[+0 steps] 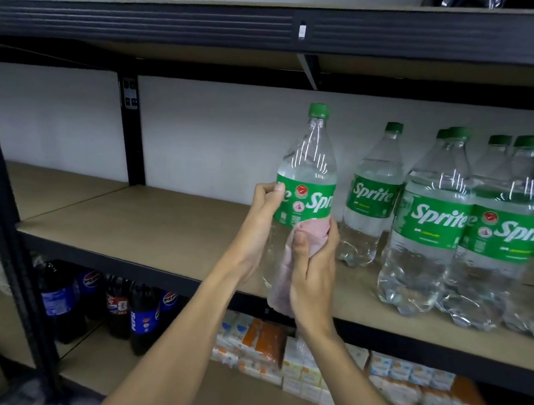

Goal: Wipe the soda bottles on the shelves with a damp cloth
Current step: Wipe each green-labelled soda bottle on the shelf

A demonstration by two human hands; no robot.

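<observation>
A clear Sprite bottle with a green cap and green label is held upright in front of the middle shelf. My left hand grips its left side at the label. My right hand presses a pale pink cloth against the bottle's lower front, just under the label; the cloth hangs down past the bottle's base. Several more Sprite bottles stand on the shelf to the right.
The shelf's left half is bare board. A black upright post stands behind it and another at the far left. Dark Pepsi bottles and stacked small cartons fill the shelf below. A black shelf beam runs overhead.
</observation>
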